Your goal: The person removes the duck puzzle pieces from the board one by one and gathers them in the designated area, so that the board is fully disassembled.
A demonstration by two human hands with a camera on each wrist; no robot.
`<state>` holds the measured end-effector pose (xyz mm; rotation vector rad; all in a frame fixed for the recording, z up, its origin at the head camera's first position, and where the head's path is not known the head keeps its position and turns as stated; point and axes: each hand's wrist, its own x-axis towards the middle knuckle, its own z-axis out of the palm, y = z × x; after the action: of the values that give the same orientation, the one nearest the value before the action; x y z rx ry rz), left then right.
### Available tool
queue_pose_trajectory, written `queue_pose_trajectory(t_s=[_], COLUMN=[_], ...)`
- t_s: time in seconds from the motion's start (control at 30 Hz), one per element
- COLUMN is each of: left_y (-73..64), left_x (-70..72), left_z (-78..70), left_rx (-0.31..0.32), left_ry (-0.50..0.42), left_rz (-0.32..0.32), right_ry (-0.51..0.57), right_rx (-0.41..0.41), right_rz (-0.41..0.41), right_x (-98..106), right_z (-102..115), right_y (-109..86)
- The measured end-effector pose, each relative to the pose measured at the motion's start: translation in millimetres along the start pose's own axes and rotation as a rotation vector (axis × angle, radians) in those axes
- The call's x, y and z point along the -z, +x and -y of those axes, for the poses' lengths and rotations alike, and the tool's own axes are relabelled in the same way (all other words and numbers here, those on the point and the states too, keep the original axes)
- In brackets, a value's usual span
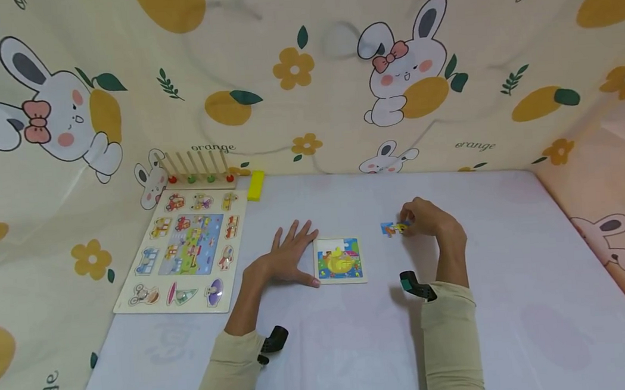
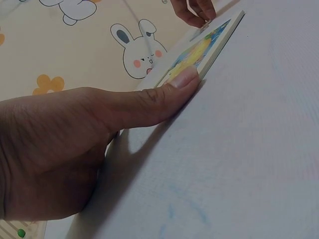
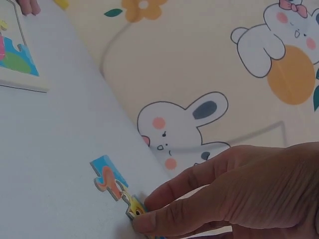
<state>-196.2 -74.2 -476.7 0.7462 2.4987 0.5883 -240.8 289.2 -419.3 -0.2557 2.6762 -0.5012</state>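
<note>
A small framed jigsaw puzzle [image 1: 341, 279] lies flat on the table, its picture a yellow duck on blue; a pale gap shows along the upper part. My left hand [image 1: 286, 257] rests at its left edge with fingers spread, the thumb [image 2: 184, 79] against the frame's near corner. To the right of the puzzle, my right hand [image 1: 424, 218] pinches a yellow jigsaw piece [image 3: 134, 206] between thumb and fingers, close over the table. Right beside that piece, a blue and orange jigsaw piece [image 3: 107, 174] meets its edge. The fingers hide part of the yellow piece.
A large wooden peg puzzle board [image 1: 171, 308] with vehicle and toy pictures lies at the left. Behind it stands a peg rack [image 1: 204, 181] with red and green beads, next to a yellow block [image 1: 256, 185]. A printed cloth wall [image 1: 333, 98] rises behind the table.
</note>
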Motion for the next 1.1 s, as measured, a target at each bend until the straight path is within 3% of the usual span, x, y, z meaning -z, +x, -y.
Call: queue_pose_trajectory(t_s=[0.63, 0.93, 1.1], left_y=[-1.1, -3.2, -3.0], left_x=[-0.5, 0.8, 1.3], left_z=[-1.4, -2.0, -2.4], left_rx=[-0.009, -0.011, -0.011], left_ry=[-0.021, -0.030, -0.023], left_rz=[-0.003, -0.015, -0.017], right_ry=[0.007, -0.036, -0.018], right_rx=[-0.030, 0.112, 0.144], right_rz=[0.031, -0.044, -0.024], right_x=[3, 11, 14], right_z=[3, 20, 41], right_y=[-6.2, -11.5, -12.6])
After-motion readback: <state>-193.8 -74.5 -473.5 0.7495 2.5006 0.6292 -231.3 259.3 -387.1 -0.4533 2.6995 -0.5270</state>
